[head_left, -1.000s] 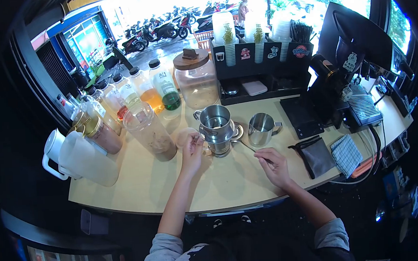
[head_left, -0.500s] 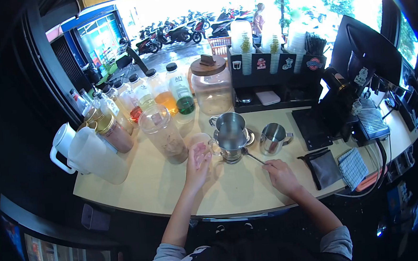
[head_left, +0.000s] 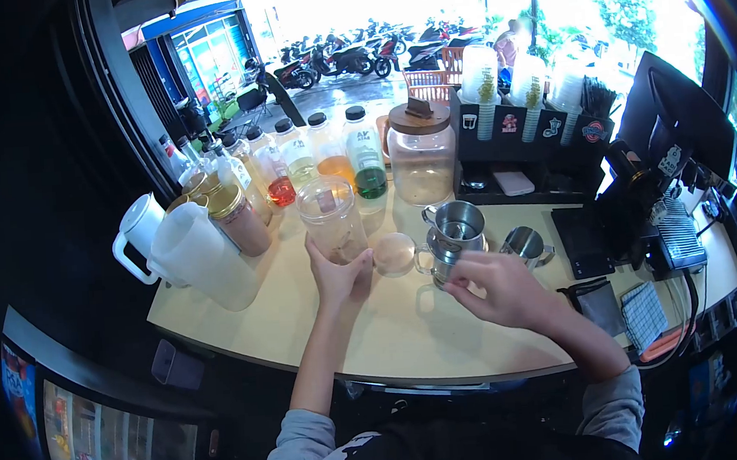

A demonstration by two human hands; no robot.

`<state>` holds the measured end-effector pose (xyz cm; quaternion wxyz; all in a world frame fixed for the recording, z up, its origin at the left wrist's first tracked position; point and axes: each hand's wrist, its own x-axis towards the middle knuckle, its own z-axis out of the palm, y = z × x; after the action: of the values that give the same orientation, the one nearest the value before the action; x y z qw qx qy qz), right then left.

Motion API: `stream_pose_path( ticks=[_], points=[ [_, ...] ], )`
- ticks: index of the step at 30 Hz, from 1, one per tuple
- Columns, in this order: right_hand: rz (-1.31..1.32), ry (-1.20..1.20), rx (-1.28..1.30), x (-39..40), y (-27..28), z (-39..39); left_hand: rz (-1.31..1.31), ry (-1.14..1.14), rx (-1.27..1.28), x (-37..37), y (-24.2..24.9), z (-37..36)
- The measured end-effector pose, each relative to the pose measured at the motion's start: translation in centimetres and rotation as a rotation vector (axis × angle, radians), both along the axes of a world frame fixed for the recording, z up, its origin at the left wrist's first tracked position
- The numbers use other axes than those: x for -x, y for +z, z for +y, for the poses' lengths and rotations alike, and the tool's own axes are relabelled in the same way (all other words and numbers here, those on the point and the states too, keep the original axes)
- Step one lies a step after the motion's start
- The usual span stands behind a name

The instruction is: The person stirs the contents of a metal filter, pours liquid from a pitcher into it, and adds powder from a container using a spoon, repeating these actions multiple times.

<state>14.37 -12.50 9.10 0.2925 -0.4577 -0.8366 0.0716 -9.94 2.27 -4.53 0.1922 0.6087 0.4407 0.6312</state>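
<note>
My left hand (head_left: 337, 274) is wrapped round the lower part of a clear plastic jar (head_left: 330, 211) with brown contents low inside. Beside it, a round translucent lid (head_left: 394, 254) lies on the counter. My right hand (head_left: 503, 289) is raised in front of a steel cup (head_left: 459, 224), which sits over a glass mug (head_left: 424, 259). Its fingers are pressed together, and what they hold, if anything, is hidden. Behind that hand stands a small steel pitcher (head_left: 525, 244), partly covered by it.
Pitchers (head_left: 206, 257), a brown-filled jar (head_left: 240, 221) and coloured bottles (head_left: 367, 158) line the left and back. A wooden-lidded jar (head_left: 423, 163) and cup rack (head_left: 498, 142) stand behind. Cloths (head_left: 644, 316), a black tray (head_left: 582, 238) and a machine (head_left: 677, 232) are at right.
My left hand has moved from beside the lid onto the clear jar. My right hand has risen toward the steel cup; the spoon it held is out of sight. The view has shifted left.
</note>
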Motion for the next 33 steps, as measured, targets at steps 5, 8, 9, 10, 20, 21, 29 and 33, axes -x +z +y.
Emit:
stream_pose_path(
  ticks=[5,8,9,10,20,21,29,33],
  points=[
    [0.121,0.204,-0.058,4.3,4.5,4.4,-0.136,-0.069,0.076,-0.2,-1.5,1.3],
    [0.266,0.308,-0.163,7.3,4.8,7.3,-0.069,-0.067,-0.085,-0.3,-1.0,0.7],
    [0.267,0.315,-0.157,8.1,4.9,7.7,-0.069,-0.059,-0.080,-0.2,-0.7,0.4],
    [0.184,0.349,-0.162,8.8,4.9,8.0,-0.068,-0.067,-0.112,-0.3,-0.3,0.1],
    [-0.408,0.266,0.150,12.4,0.8,11.6,0.233,0.132,-0.395,0.5,-2.1,0.0],
    [-0.393,0.256,0.151,12.6,0.7,11.8,0.228,0.110,-0.371,0.7,-2.2,0.2],
    [-0.691,0.105,0.250,13.5,1.2,12.5,0.271,0.119,-0.394,0.4,-2.2,0.6],
    [-0.836,0.033,0.330,13.8,1.9,12.2,0.316,0.128,-0.419,0.1,-1.2,-0.1]
  ],
)
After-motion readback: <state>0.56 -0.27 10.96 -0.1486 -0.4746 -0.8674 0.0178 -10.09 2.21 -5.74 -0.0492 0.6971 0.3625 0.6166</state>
